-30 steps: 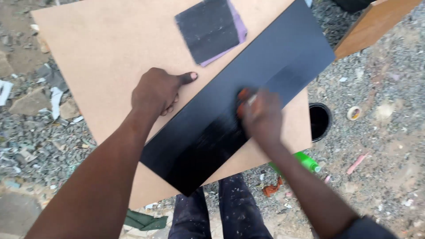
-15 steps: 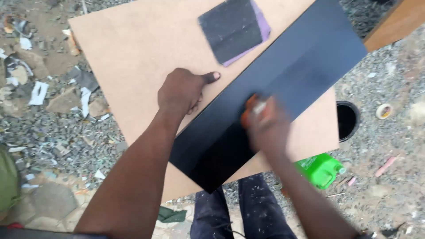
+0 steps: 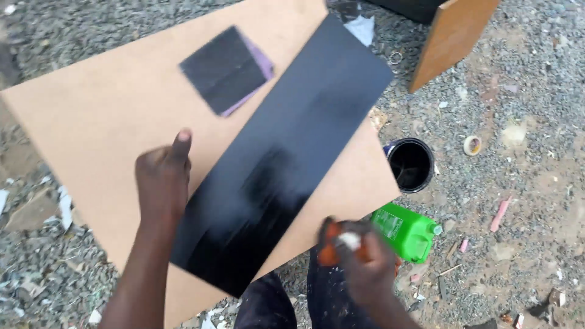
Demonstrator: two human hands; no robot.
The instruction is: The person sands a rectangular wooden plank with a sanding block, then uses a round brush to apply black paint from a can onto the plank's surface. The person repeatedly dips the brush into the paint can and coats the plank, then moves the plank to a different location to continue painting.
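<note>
Black panel [image 3: 286,164] under left hand [image 3: 163,183], right hand [image 3: 359,259] gripping orange pad [image 3: 332,244]

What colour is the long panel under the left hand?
The long panel is glossy black, with a duller patch mid-way; the head view shows it.

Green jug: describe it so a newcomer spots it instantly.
Start at the big tan board on the gravel. Just off its lower right corner, beside the right hand, the green jug lies tipped over. It is the only bright green thing; the black can stands above it.

A green plastic jug [image 3: 407,232] with a pale label lies on gravel beside a black can [image 3: 410,164].
</note>
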